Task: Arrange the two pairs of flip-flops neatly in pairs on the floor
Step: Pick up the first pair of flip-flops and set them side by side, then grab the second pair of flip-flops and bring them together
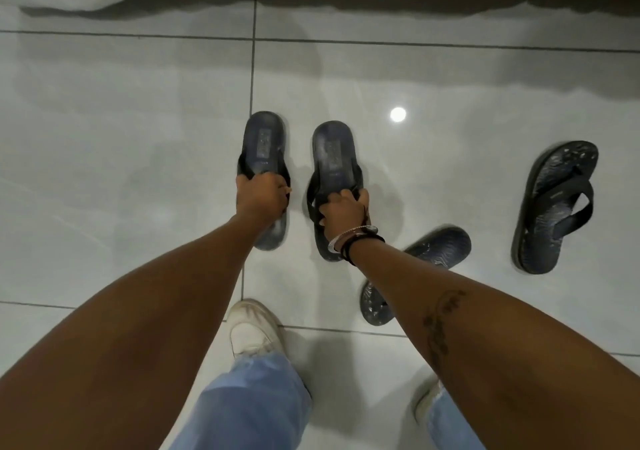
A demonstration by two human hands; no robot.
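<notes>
Your left hand (262,195) and right hand (343,208) each pinch the strap of a dark navy rubber flip-flop (265,179) (334,186), long axes parallel, pointing away. The speckled pair (414,274) (554,207) lies splayed nearer your right hand.

dark rubber flip-flops with black straps: 4, at (265,158), (333,165), (436,248), (554,207) | bare hands: 2, left hand (261,195), right hand (343,208) | white sneakers: 2, at (254,328), (427,403) | pale blue denim trouser legs: 2, at (249,404), (450,425)
</notes>
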